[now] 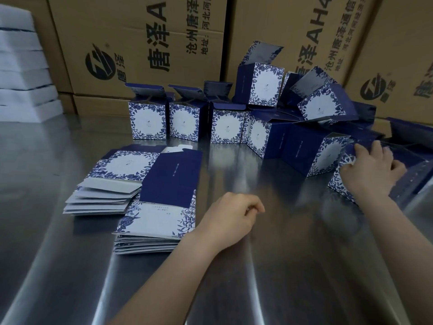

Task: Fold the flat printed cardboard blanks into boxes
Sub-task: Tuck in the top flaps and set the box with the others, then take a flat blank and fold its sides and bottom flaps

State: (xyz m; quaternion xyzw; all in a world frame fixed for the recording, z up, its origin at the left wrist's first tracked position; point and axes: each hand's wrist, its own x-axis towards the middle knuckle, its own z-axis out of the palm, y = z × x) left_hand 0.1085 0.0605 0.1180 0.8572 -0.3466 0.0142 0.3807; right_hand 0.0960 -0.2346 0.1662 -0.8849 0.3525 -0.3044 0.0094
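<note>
Two stacks of flat blue-and-white printed blanks (150,198) lie on the steel table (281,266) at the left. Several folded boxes (189,119) with open lids stand in a row behind them, and more are heaped at the right. My right hand (372,170) grips a folded box (342,181) at the right edge of the heap, fingers curled over its top edge. My left hand (232,216) hovers over the table just right of the near stack, fingers loosely curled and holding nothing.
Large brown shipping cartons (140,43) with black print wall off the back of the table. A pile of white foam sheets (23,73) sits at the far left. More dark blue cardboard (407,134) lies at the right edge.
</note>
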